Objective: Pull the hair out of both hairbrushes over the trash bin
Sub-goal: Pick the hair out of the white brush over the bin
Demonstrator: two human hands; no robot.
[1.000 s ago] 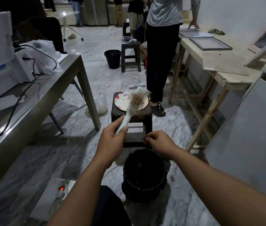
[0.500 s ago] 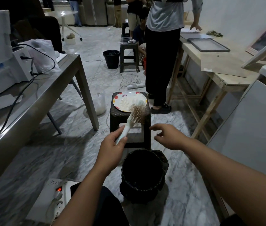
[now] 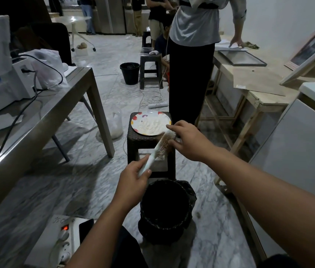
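Note:
A pale hairbrush (image 3: 160, 147) with hair among its bristles is held above and just beyond the black trash bin (image 3: 165, 208), which stands on the floor lined with a dark bag. My left hand (image 3: 133, 182) grips the brush handle, head pointing up and away. My right hand (image 3: 186, 139) has reached the brush head, fingers spread over its bristles; whether they pinch hair I cannot tell. A second hairbrush is not in view.
A dark stool (image 3: 149, 149) behind the bin carries a spotted plate (image 3: 149, 122). A person in black trousers (image 3: 190, 78) stands just beyond. A metal table (image 3: 42, 120) runs along the left, a wooden bench (image 3: 257, 93) on the right. A power strip (image 3: 63, 242) lies at lower left.
My right hand rose from the bin's rim to the brush head. My left hand turned the brush so its bristles face right.

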